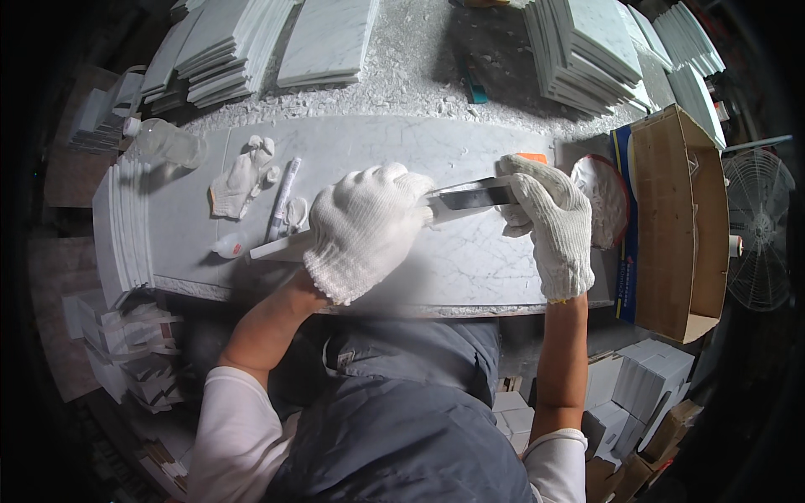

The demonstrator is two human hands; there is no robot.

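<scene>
Both hands wear white knit gloves. My left hand (365, 226) presses down on a long narrow white stone strip (281, 244) that lies across the marble slab (470, 260). My right hand (549, 214) grips a wide metal blade (471, 195) whose edge rests on the strip close to the left hand. Most of the strip under the left glove is hidden.
A spare white glove (243, 178), a marker pen (283, 198) and a small white bottle (228, 246) lie on the slab's left. Stacks of marble tiles (587, 50) stand behind among rubble. A cardboard box (675, 222), a round dish of chips (604, 199) and a fan (759, 226) are at right.
</scene>
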